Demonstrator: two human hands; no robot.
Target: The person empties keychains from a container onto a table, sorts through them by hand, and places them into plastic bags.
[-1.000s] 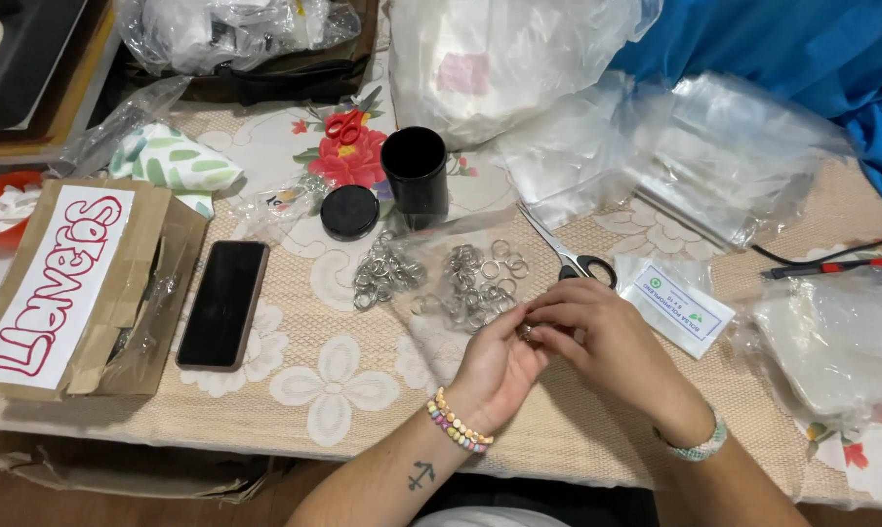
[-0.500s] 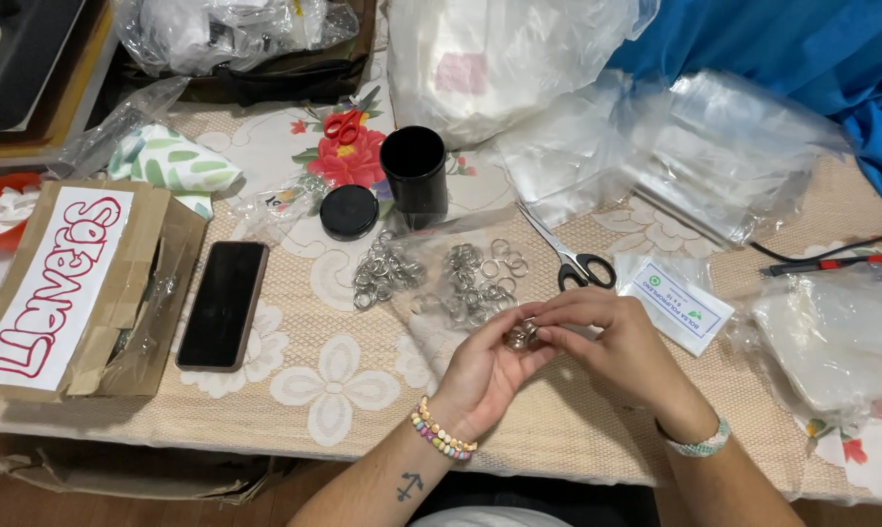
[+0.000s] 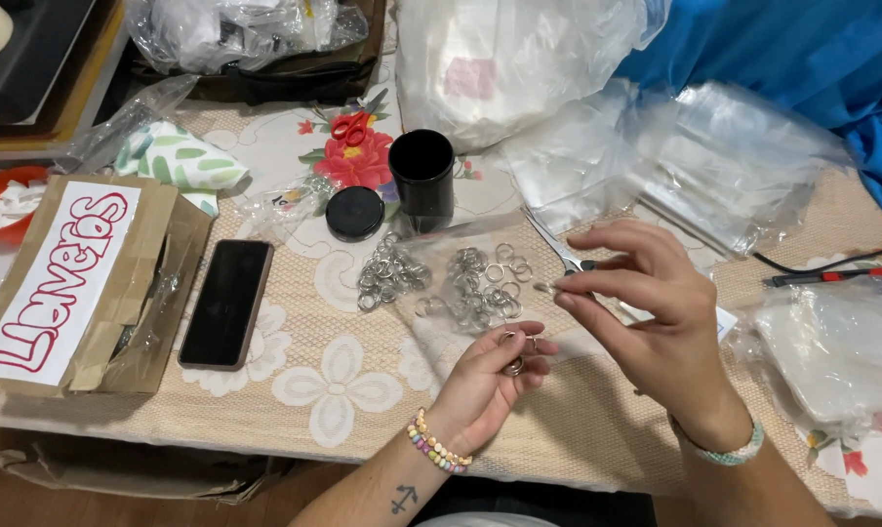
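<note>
Here:
- Left hand (image 3: 488, 376) curls around a few metal rings (image 3: 515, 353).
- Right hand (image 3: 646, 312) pinches one small ring (image 3: 544, 289).
- Two ring piles (image 3: 441, 278), one phone (image 3: 226, 303), one black cup (image 3: 421, 174).

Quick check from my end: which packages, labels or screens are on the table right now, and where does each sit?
Cardboard box, far left: brown, white label with red outlined lettering.
Phone, right of the box: flat, black screen dark.
Clear plastic bags, upper right: transparent, heaped.
Black canister, centre top: open cylinder, round lid beside it.
Small white card, behind the right hand: mostly hidden.
</note>
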